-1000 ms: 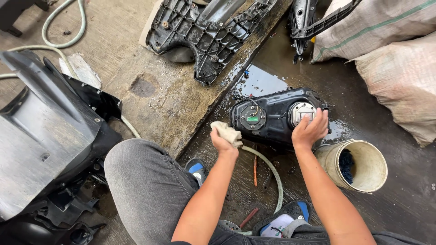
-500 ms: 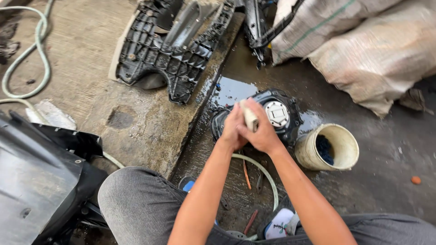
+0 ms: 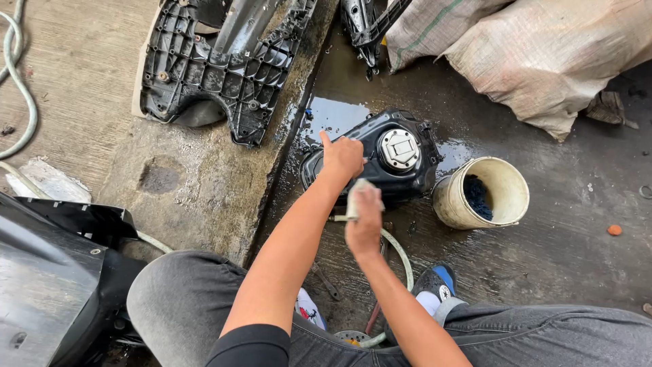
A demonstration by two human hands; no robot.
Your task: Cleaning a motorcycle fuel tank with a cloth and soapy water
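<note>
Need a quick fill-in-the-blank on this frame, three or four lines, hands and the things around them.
1. The left hand rests on the black ____.
2. The right hand grips a pale ____.
3. The cream bucket stands to the ____ of the tank in the picture.
4. The ground under the tank is ____.

Missing words: tank; rag; right; wet

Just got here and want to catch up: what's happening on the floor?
A person crouches on wet concrete over a black fuel tank with a round metal cap. The left hand rests on top of the tank; the right hand grips a pale rag at its near edge. A cream bucket stands right of the tank, and a hose curves below it.
</note>
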